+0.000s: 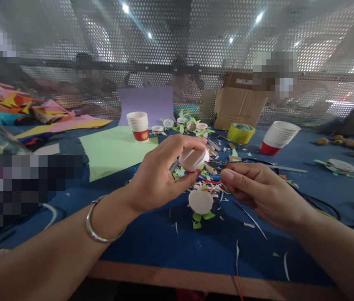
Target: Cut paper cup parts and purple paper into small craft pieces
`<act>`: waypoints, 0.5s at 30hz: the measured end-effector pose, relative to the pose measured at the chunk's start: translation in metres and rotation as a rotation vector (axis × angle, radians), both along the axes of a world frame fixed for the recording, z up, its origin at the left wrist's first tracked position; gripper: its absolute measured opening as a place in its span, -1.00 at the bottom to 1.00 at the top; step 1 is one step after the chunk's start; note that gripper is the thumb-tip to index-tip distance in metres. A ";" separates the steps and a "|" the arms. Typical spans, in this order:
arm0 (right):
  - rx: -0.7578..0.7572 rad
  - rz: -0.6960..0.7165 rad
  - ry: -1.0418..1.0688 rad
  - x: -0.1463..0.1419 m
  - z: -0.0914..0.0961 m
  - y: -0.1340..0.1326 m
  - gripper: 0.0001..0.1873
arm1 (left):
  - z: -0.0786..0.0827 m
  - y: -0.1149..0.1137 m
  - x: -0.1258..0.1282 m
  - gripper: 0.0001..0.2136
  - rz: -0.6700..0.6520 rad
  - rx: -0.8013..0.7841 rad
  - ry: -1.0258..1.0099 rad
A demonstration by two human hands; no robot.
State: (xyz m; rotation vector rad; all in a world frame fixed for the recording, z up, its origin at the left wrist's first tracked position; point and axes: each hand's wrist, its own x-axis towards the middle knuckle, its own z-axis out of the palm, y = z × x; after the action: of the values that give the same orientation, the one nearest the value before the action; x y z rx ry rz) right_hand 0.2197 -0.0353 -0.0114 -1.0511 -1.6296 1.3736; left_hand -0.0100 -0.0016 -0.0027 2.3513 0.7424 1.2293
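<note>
My left hand (161,175), with a metal bangle on its wrist, pinches a small white round cup bottom (193,159) between thumb and fingers above the blue table (164,238). My right hand (258,190) hovers just to the right of it, fingers curled together and pointing left; what it holds, if anything, I cannot make out. Below the hands a second white round piece (200,202) lies on the table with green paper leaves (202,217) under it, among paper scraps.
A light green sheet (114,150) and a stack of paper cups (138,125) lie ahead left. Finished paper flowers (184,124), a yellow tape roll (241,133), a cardboard box (239,100) and a tilted cup stack (278,137) sit behind. A black cable (317,205) runs right. Coloured paper (39,113) piles far left.
</note>
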 end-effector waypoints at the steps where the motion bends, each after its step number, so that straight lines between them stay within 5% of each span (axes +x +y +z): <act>1: -0.018 -0.001 0.006 0.000 -0.001 0.000 -0.44 | 0.000 0.000 0.000 -0.69 0.019 0.045 0.021; 8: 0.016 0.054 -0.030 -0.001 0.000 0.002 -0.49 | 0.001 -0.002 -0.003 -0.92 0.210 0.172 0.060; 11: 0.197 -0.009 -0.194 -0.001 0.003 0.001 -0.50 | 0.000 0.001 -0.002 -0.90 0.225 -0.062 0.003; 15: 0.490 -0.204 -0.475 0.000 0.002 -0.001 -0.56 | -0.002 0.007 0.000 -0.86 0.070 -0.403 -0.070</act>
State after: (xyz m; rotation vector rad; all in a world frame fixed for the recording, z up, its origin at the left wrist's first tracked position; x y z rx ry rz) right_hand 0.2199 -0.0363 -0.0095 -1.2489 -1.9923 0.5616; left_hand -0.0104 0.0049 -0.0045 1.9607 0.9559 1.0656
